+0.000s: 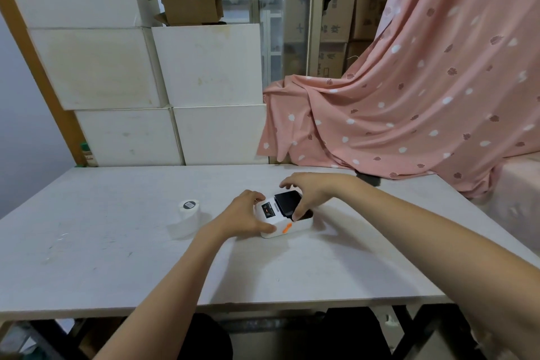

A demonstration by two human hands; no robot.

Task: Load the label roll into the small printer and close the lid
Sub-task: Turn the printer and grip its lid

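Note:
The small white printer (pixel 270 213) with an orange side latch lies on the grey table (pixel 117 257), near its middle. My left hand (pixel 244 213) grips the printer's left end. My right hand (pixel 309 191) holds the dark lid (pixel 287 201) by its edges; the lid looks partly raised over the open bay. The white label roll (pixel 189 216) stands upright on the table, to the left of the printer and apart from both hands.
Stacked white boxes (pixel 163 90) with a brown carton (pixel 191 4) on top stand behind the table. A pink patterned cloth (pixel 409 102) drapes over things at the back right and reaches the table's far right corner.

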